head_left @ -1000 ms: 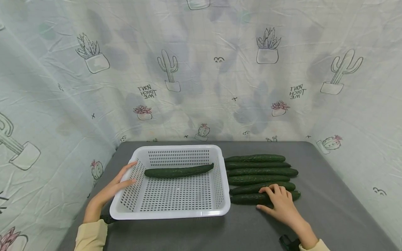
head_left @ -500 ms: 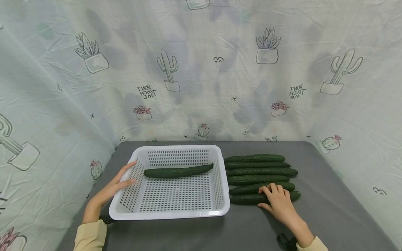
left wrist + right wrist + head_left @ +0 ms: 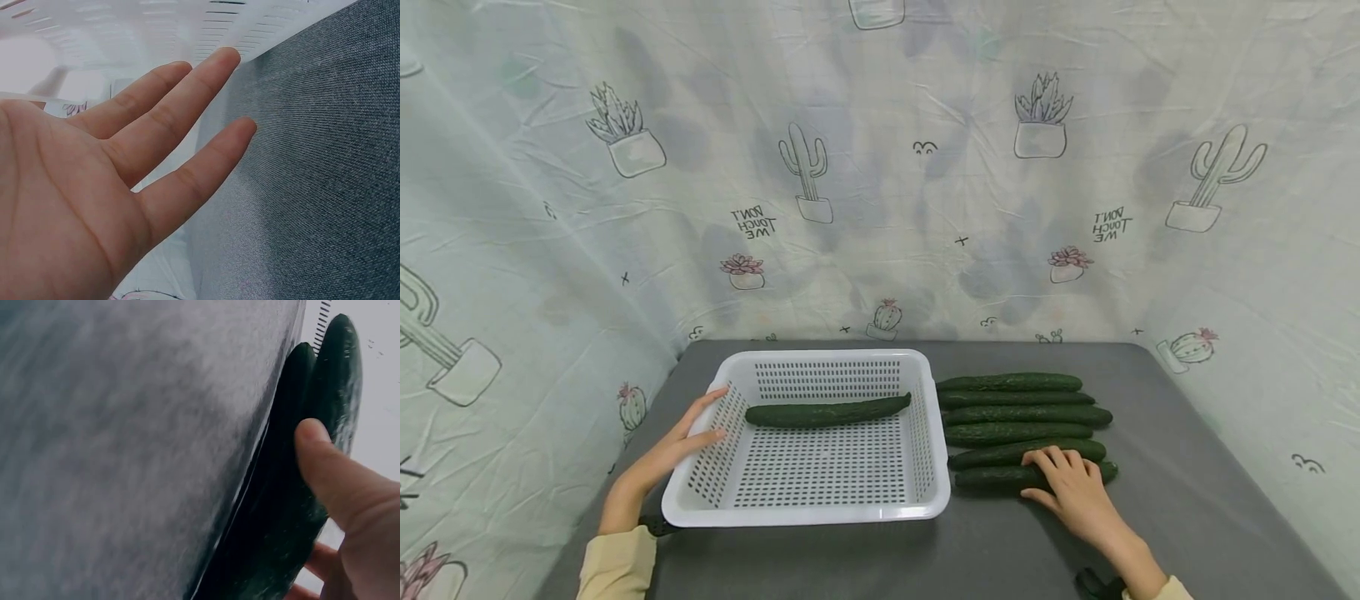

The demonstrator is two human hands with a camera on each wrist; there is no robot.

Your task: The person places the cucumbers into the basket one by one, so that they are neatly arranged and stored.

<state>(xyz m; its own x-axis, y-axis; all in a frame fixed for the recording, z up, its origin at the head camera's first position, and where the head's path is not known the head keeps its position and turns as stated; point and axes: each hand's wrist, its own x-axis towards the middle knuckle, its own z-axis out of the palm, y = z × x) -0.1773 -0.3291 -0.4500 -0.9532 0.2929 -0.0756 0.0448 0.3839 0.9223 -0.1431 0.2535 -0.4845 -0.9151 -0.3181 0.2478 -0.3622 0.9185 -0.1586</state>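
Note:
My left hand lies at the left rim of a white perforated basket, thumb and one finger reaching over it to the inside. In the left wrist view the other fingers stretch out straight beneath the basket wall. One dark green cucumber lies in the back half of the basket. On the right, my right hand grips the nearest cucumber of a row from above. The right wrist view shows the thumb pressed along its side, with the other fingers mostly hidden behind it.
Several more cucumbers lie side by side behind the held one, their left ends close to the basket's right wall. All stand on a grey table. A pale curtain printed with cactus drawings hangs around the back and sides.
The nearest cucumber has shifted slightly right, its left end now a little farther from the basket, my right hand moving with it. My left hand keeps its place at the rim.

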